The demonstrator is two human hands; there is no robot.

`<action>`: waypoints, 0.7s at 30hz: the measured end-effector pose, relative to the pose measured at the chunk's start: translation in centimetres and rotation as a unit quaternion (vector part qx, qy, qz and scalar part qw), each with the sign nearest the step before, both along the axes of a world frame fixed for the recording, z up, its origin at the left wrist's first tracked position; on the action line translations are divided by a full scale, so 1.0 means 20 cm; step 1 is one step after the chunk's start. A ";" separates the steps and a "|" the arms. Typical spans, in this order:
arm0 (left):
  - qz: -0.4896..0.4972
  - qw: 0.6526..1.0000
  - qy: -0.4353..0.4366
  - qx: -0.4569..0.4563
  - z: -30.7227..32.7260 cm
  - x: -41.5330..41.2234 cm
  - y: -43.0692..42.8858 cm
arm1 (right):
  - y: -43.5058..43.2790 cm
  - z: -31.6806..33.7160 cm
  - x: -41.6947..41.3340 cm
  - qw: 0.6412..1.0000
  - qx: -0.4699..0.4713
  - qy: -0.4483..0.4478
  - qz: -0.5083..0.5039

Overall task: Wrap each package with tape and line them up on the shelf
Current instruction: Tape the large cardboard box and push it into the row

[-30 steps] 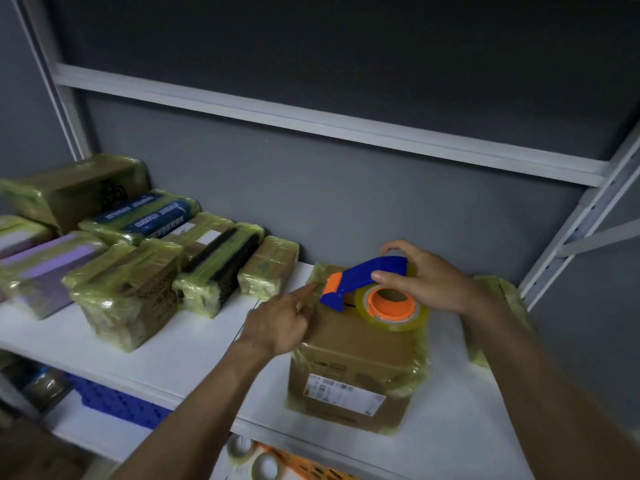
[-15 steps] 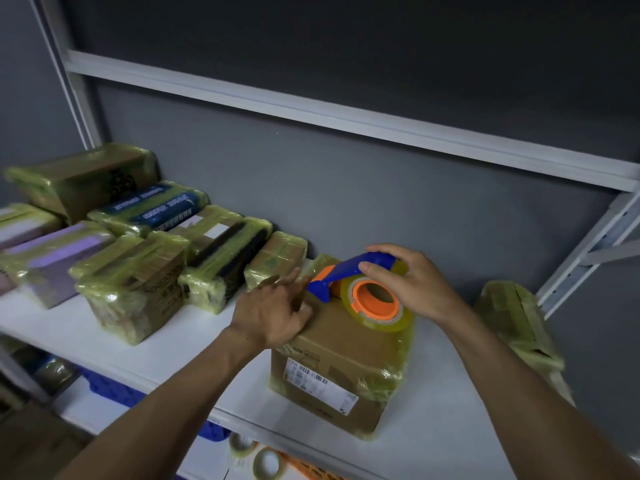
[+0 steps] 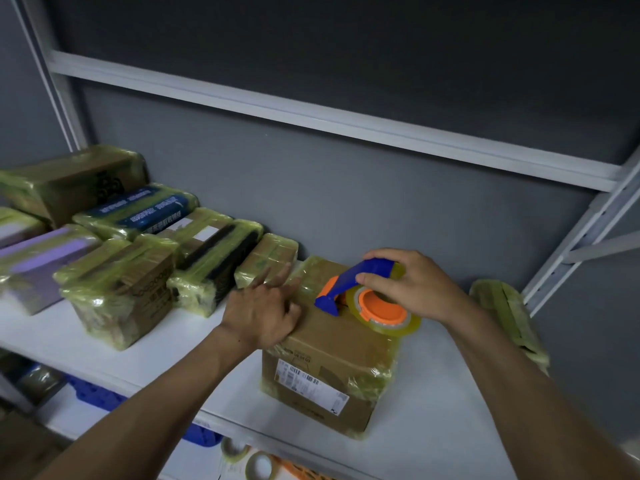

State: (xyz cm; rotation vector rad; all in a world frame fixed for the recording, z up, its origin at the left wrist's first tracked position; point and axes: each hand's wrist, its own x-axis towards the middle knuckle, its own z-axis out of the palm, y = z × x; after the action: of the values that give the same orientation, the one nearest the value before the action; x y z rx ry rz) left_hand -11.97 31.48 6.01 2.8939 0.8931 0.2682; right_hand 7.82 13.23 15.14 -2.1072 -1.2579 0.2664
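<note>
A brown cardboard box point(image 3: 329, 368) with a shipping label and yellowish tape on its edges stands on the white shelf point(image 3: 145, 358). My left hand point(image 3: 263, 313) lies flat on the box's top left edge with fingers spread. My right hand point(image 3: 412, 285) grips the blue handle of a tape dispenser point(image 3: 367, 296) with an orange core and a clear tape roll, which rests on the box's top. Several taped packages point(image 3: 131, 265) are lined up on the shelf to the left.
Another taped package point(image 3: 509, 317) leans at the right near the grey shelf upright point(image 3: 588, 230). The grey back wall is close behind. Below the shelf edge lie loose tape rolls point(image 3: 256, 462) and a blue crate point(image 3: 100, 396).
My left hand's fingers have spread out flat on the box's top. The dispenser and my right hand stay on the box's top while the view has shifted.
</note>
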 end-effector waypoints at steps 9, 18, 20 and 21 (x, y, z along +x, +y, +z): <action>-0.071 0.995 -0.051 -0.058 -0.05 0.04 -0.06 | 0.01 0.00 0.00 1.000 -0.008 0.012 0.001; -0.077 0.997 -0.004 -0.027 0.02 -0.01 0.14 | 0.11 0.00 -0.12 1.000 -0.005 -0.005 -0.004; -0.073 0.997 -0.007 -0.032 0.02 -0.02 0.13 | 0.11 0.00 -0.13 1.000 -0.002 -0.005 -0.016; -0.071 0.997 -0.009 -0.032 0.01 -0.02 0.13 | 0.10 0.00 -0.12 1.000 -0.005 -0.008 -0.022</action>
State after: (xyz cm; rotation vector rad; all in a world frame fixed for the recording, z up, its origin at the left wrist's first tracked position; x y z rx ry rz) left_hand -12.29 33.99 6.24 2.8735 0.6754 0.2473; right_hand 5.33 15.27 15.18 -2.1458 -1.2203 0.2374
